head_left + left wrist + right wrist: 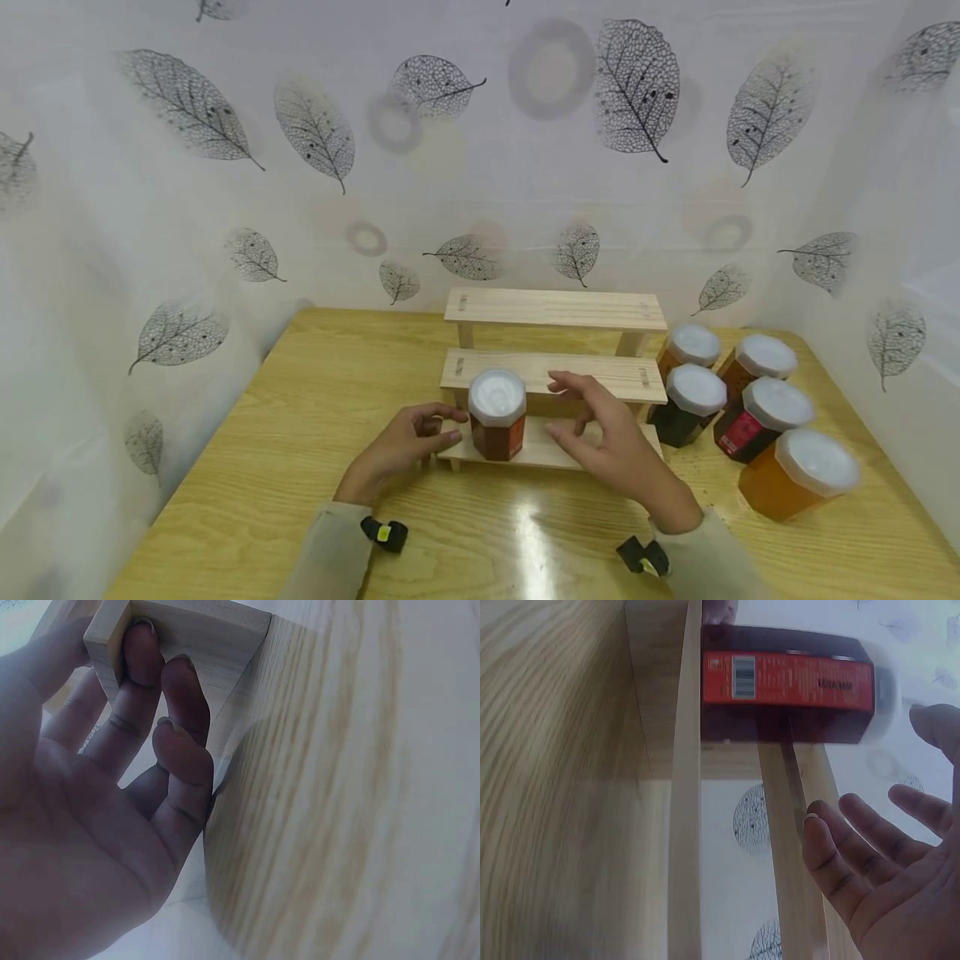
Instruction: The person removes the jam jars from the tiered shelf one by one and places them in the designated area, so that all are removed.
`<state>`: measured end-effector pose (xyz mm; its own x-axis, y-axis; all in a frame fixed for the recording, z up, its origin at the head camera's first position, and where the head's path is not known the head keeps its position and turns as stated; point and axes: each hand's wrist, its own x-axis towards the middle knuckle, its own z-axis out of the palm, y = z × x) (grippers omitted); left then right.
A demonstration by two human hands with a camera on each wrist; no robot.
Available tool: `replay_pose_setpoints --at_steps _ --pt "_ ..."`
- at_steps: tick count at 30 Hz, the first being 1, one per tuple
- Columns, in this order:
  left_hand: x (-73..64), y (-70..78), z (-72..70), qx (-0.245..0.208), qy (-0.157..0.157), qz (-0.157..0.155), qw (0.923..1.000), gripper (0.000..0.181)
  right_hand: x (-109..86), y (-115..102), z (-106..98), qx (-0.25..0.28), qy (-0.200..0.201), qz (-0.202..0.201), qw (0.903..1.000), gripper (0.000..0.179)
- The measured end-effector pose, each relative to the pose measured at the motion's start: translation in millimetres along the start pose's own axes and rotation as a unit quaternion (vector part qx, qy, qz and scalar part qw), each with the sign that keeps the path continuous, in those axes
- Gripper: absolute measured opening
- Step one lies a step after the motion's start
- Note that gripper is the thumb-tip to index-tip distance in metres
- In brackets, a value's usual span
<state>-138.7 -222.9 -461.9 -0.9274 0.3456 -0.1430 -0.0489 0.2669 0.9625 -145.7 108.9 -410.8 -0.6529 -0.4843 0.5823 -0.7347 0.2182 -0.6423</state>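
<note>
A dark red-brown jar (498,417) with a white lid and a red label stands upright on the lowest step (555,446) of a wooden tiered rack, toward its left end. The label with its barcode faces the right wrist view, where the jar (787,686) appears sideways. My left hand (405,437) is at the left end of that step, fingers loosely bent. In the left wrist view, its fingertips lie right at the wooden rack end (202,637). To the right of the jar, my right hand (607,437) hovers over the step with spread, relaxed fingers, apart from the jar.
Above the lowest step rise the middle step (547,372) and the top step (555,307). Several white-lidded jars cluster to the right, among them an amber jar (776,483) and a dark jar (678,421). A leaf-patterned curtain (480,192) surrounds the wooden table (300,433).
</note>
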Motion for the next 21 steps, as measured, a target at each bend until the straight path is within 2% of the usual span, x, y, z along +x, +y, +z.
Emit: replay_pose_setpoints --at_steps 9,15,21 --pt "1.3 0.7 -1.4 0.004 0.003 -0.001 1.0000 0.032 18.0 -11.2 21.0 0.021 -0.034 -0.017 0.9991 0.074" --pt "1.2 0.2 -0.9 0.018 0.001 0.007 0.9998 0.032 25.4 -15.7 30.9 0.019 -0.051 0.002 0.9985 0.075" --pt "0.8 -0.5 -0.6 0.017 -0.001 0.005 0.9998 0.033 27.2 -17.2 40.0 0.002 -0.049 0.017 0.9987 0.079"
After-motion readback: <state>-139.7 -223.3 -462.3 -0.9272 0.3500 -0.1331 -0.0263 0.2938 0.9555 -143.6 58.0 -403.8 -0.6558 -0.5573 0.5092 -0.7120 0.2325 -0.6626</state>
